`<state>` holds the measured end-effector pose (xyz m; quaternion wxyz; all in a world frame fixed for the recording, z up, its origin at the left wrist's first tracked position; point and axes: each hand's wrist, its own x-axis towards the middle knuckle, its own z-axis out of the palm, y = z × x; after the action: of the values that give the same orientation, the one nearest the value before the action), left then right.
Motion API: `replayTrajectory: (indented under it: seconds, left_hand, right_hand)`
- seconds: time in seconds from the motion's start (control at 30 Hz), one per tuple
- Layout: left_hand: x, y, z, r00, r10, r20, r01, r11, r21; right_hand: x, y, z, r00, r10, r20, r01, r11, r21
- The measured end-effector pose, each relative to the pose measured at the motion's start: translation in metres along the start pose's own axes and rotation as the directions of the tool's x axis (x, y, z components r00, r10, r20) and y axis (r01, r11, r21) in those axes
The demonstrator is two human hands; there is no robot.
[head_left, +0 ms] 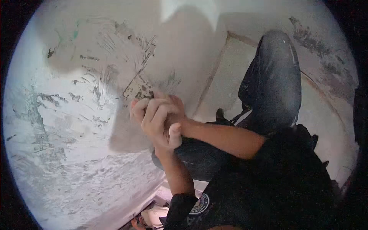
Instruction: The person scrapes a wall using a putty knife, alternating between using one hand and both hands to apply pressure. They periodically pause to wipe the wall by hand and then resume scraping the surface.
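A putty knife (138, 87) with a stained, flared blade lies against the patchy pale wall (103, 46), its broad edge towards the upper left. My left hand (158, 118) is nearest the camera, its fingers curled in by the handle and its thumb pointing up to the right. Behind it, partly covered, my right hand (177, 106) is closed at the base of the blade. Both hands are clasped together, and the handle is hidden inside them.
Dark scrapes and smears mark the wall on the left and at the upper right. A bent knee in dark trousers (274, 73) rises at right, beside a recessed panel (228, 73) with brownish edges. White and orange items (153, 216) lie at the bottom.
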<state>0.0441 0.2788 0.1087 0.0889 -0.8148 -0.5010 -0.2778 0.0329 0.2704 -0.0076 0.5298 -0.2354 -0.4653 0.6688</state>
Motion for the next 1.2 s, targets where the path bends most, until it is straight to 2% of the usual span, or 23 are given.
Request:
replayTrajectory:
  seconds: [0.07, 0.1, 0.13, 0.17, 0.2, 0.23, 0.37, 0.47, 0.53, 0.63, 0.67, 0.73, 0.77, 0.8, 0.83, 0.87, 0.9, 0.97, 1.03, 1.1, 1.13, 1.17, 1.2]
  left_hand:
    - [-0.004, 0.006, -0.002, 1.0, -0.024, 0.02, 0.02, 0.988, 0.15]
    - [-0.003, 0.003, -0.008, 1.0, -0.005, 0.029, 0.003, 0.999, 0.046]
    - [-0.011, 0.007, -0.01, 0.999, -0.024, 0.03, 0.022, 0.998, 0.061]
    - [-0.022, 0.005, -0.013, 0.998, -0.056, -0.001, 0.056, 0.998, -0.015]
    - [-0.025, 0.003, -0.014, 0.997, -0.072, -0.031, 0.068, 0.993, -0.1]
    - [-0.019, 0.007, -0.014, 0.999, -0.03, -0.035, 0.027, 0.996, -0.084]
    - [-0.009, 0.01, -0.017, 0.994, -0.106, 0.041, 0.105, 0.994, 0.015]
    - [-0.023, 0.009, -0.02, 0.997, -0.07, 0.029, 0.069, 0.996, 0.05]
    - [-0.016, 0.006, -0.007, 0.998, -0.062, -0.003, 0.062, 0.998, -0.027]
    - [-0.003, -0.002, 0.01, 0.986, -0.155, 0.061, 0.151, 0.986, 0.066]
    - [-0.005, 0.002, 0.005, 0.988, -0.147, 0.052, 0.144, 0.988, 0.058]
    - [-0.017, 0.01, -0.017, 0.977, -0.212, -0.03, 0.208, 0.975, -0.082]
    - [-0.001, 0.018, -0.013, 0.998, 0.027, -0.065, -0.032, 0.997, -0.073]
    - [-0.022, -0.011, -0.012, 0.994, -0.104, 0.014, 0.105, 0.99, -0.099]
    - [-0.006, 0.01, 0.0, 0.995, -0.095, -0.022, 0.097, 0.989, 0.113]
    - [0.001, 0.014, 0.009, 0.997, -0.021, -0.068, 0.022, 1.0, 0.009]
    - [0.004, 0.017, 0.012, 0.991, 0.044, -0.128, -0.056, 0.994, -0.092]
    - [0.003, 0.027, 0.003, 1.0, 0.018, 0.017, -0.018, 1.0, -0.013]
    - [-0.003, 0.036, 0.0, 0.977, -0.031, -0.212, -0.007, 0.985, -0.175]
    - [-0.004, 0.018, 0.001, 0.968, 0.069, -0.24, -0.103, 0.986, -0.133]
    - [0.006, 0.018, 0.013, 0.897, -0.112, -0.428, 0.077, 0.992, -0.097]
    - [0.015, 0.018, 0.027, 0.748, -0.275, -0.603, 0.266, 0.958, -0.107]
    - [0.006, 0.003, 0.05, 0.864, -0.264, -0.43, 0.401, 0.877, 0.266]
  right_hand:
    - [0.011, 0.005, -0.002, 0.944, -0.32, -0.078, 0.289, 0.918, -0.27]
    - [0.009, 0.008, 0.003, 0.991, -0.095, -0.1, 0.125, 0.922, 0.365]
    - [-0.001, 0.0, 0.001, 0.993, -0.082, -0.081, 0.107, 0.92, 0.377]
    - [-0.009, -0.013, 0.0, 0.986, -0.138, -0.095, 0.13, 0.988, -0.085]
    - [-0.01, -0.026, -0.005, 0.973, -0.212, -0.092, 0.132, 0.836, -0.532]
    - [-0.009, -0.055, -0.02, 1.0, -0.009, -0.027, -0.002, 0.933, -0.359]
    - [-0.003, -0.037, -0.012, 0.96, -0.209, -0.186, 0.186, 0.974, -0.129]
    - [-0.013, -0.027, -0.008, 0.975, -0.224, 0.006, 0.205, 0.88, -0.429]
    - [0.004, 0.007, -0.005, 0.96, -0.27, -0.078, 0.197, 0.845, -0.498]
    - [0.02, 0.048, 0.011, 0.978, -0.115, -0.176, 0.16, 0.949, 0.272]
    - [0.015, 0.04, 0.007, 0.976, -0.125, -0.177, 0.17, 0.95, 0.262]
    - [-0.005, -0.026, 0.001, 0.983, -0.138, -0.122, 0.115, 0.977, -0.177]
    - [0.001, -0.057, -0.009, 0.994, 0.073, -0.078, -0.1, 0.89, -0.444]
    - [0.004, -0.054, -0.017, 0.993, 0.071, -0.092, -0.105, 0.89, -0.443]
    - [0.004, -0.049, -0.022, 0.999, 0.0, -0.04, -0.006, 0.991, -0.135]
    - [0.005, -0.043, -0.026, 0.996, -0.086, -0.01, 0.086, 0.978, 0.192]
    - [0.004, -0.031, -0.026, 0.996, -0.083, 0.012, 0.079, 0.978, 0.193]
    - [-0.01, 0.006, -0.021, 0.992, -0.123, 0.027, 0.125, 0.949, -0.288]
    - [-0.004, 0.021, -0.027, 0.974, -0.22, 0.051, 0.188, 0.665, -0.723]
    - [0.004, -0.074, -0.071, 0.993, -0.044, -0.114, -0.033, 0.802, -0.596]
    - [-0.004, -0.11, -0.093, 0.961, 0.182, -0.206, -0.253, 0.879, -0.404]
    - [-0.004, -0.106, -0.114, 0.959, 0.1, -0.264, -0.202, 0.896, -0.396]
    - [-0.001, -0.103, -0.135, 0.949, 0.024, -0.313, -0.151, 0.909, -0.389]
